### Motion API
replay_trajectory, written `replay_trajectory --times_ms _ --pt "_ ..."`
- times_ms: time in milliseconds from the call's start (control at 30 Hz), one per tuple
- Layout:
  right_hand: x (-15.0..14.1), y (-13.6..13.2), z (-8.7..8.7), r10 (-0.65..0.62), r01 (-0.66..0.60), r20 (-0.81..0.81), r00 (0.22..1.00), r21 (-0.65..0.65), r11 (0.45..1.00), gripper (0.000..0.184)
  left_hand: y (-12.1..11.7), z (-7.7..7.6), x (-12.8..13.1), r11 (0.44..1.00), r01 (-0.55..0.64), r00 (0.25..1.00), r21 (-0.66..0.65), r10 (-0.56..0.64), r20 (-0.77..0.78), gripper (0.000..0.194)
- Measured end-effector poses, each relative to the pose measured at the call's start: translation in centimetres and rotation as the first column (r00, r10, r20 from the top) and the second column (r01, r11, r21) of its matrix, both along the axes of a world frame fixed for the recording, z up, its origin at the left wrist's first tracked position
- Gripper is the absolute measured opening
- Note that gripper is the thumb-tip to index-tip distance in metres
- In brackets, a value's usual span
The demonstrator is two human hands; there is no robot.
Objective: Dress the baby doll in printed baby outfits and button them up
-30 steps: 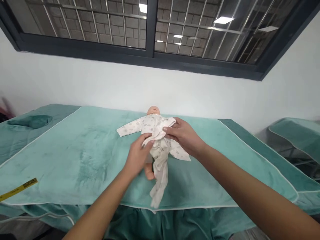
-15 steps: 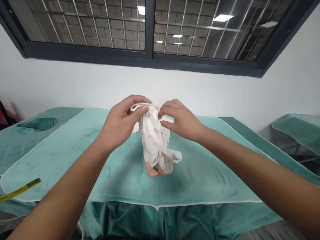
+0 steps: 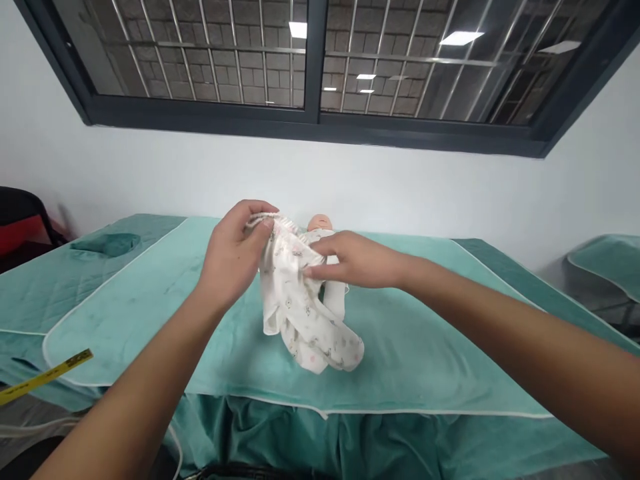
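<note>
A pair of white baby pants (image 3: 305, 313) with a small print and a gathered waistband hangs in front of me. My left hand (image 3: 237, 250) grips the waistband at its left end, thumb in front. At the right side of the waist, my right hand (image 3: 345, 260) pinches the cloth between thumb and fingers. Behind the pants lies a doll (image 3: 320, 222) in white printed clothing. Its head shows at the top; the pants and my right hand cover much of its body.
A light green cover (image 3: 425, 347) with white piping lies over the bed. On the left are a yellow tape strip (image 3: 47, 377), a face hole (image 3: 107, 245) in the bed, and a red and black item (image 3: 23, 227). A wall with a barred window (image 3: 313, 120) stands behind.
The pants have swung left and spread out, away from the doll. My left hand has moved slightly left and down; my right hand has come down onto the waistband.
</note>
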State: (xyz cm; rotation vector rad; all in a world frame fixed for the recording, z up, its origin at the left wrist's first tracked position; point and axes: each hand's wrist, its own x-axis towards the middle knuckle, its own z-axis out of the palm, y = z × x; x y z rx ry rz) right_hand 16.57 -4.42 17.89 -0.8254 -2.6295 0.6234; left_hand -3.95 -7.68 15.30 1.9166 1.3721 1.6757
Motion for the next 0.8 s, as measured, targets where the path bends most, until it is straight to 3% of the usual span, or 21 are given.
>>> replay_trajectory --times_ms 100,200,267,333,400,433,533,600,667,733,800 --pt "-0.4 -0.4 0.8 -0.050 0.031 -0.206 0.977 -0.093 0.995 0.030 -0.7 -0.4 0.6 0.996 0.089 0.994 -0.010 -0.089 -0.058 0.023" --pt "-0.6 -0.4 1.6 -0.073 -0.033 -0.384 0.921 -0.262 0.965 0.034 -1.3 -0.5 1.0 0.932 0.327 0.942 -0.155 -0.308 0.134 0.032" --pt "-0.6 -0.4 1.7 -0.101 -0.068 -0.464 0.880 -0.333 0.940 0.036 -1.6 -0.4 1.0 0.846 0.476 0.872 -0.240 -0.420 0.252 0.035" --pt "-0.4 -0.3 1.3 -0.143 -0.079 -0.522 0.841 -0.379 0.922 0.037 -1.8 -0.6 0.8 0.707 0.613 0.790 -0.353 -0.538 0.294 0.036" --pt "-0.2 -0.5 0.7 -0.185 -0.085 -0.540 0.821 -0.436 0.896 0.038 -1.7 -1.0 0.6 0.600 0.672 0.738 -0.435 -0.594 0.321 0.034" --pt "0.0 -0.7 0.3 -0.195 -0.088 -0.523 0.830 -0.468 0.880 0.040 -1.6 -1.3 0.5 0.600 0.671 0.740 -0.436 -0.578 0.345 0.032" --pt "0.4 -1.3 -1.0 -0.086 -0.103 -0.289 0.953 -0.581 0.807 0.040 -1.0 -2.4 0.8 0.737 0.600 0.766 -0.312 -0.417 0.490 0.024" --pt "0.6 -1.6 -1.9 0.024 -0.080 -0.094 0.995 -0.661 0.746 0.035 -0.6 -3.5 1.4 0.775 0.576 0.727 -0.260 -0.339 0.598 0.023" --pt "0.7 -1.6 -2.8 -0.014 -0.018 -0.041 0.999 -0.684 0.729 0.033 -0.5 -4.7 2.1 0.758 0.594 0.681 -0.268 -0.298 0.669 0.025" --pt "0.7 -1.2 -3.8 -0.184 0.037 -0.145 0.972 -0.683 0.730 0.036 -0.7 -5.9 2.7 0.712 0.630 0.654 -0.310 -0.271 0.706 0.033" --pt "0.5 -0.6 -4.9 -0.351 0.038 -0.293 0.889 -0.718 0.695 0.039 -1.1 -6.9 3.0 0.611 0.697 0.640 -0.375 -0.295 0.709 0.043"
